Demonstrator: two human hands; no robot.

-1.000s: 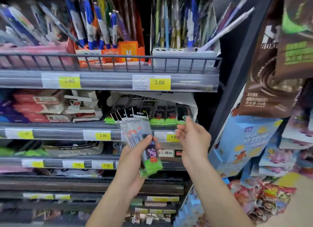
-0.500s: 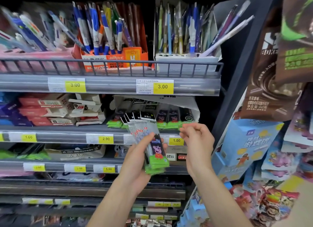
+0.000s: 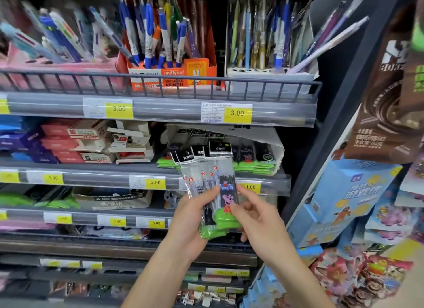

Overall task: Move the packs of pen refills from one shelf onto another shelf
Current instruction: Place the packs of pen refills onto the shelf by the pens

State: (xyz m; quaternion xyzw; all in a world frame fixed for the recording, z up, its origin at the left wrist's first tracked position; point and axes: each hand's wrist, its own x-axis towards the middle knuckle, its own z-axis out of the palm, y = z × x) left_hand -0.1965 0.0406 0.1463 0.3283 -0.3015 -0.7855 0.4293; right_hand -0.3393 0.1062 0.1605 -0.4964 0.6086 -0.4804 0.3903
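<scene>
Head view: fanned bunch of refill packs [image 3: 207, 188] held in front of the middle shelf [image 3: 160, 170], off any shelf, so none of these placed yet. More packs in the box [image 3: 278, 151] on that shelf, so probably plenty left to move. Left hand [image 3: 190, 222] grips the bunch, thumb across the front, fingers curled behind. Right hand [image 3: 257, 218] pinches the frontmost cartoon pack [image 3: 227, 193] at its edge, other fingers loosely curled.

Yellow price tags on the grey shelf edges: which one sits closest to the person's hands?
The yellow 1.00 tag just above the right hand; the 2.00 tag lies further left.
</scene>
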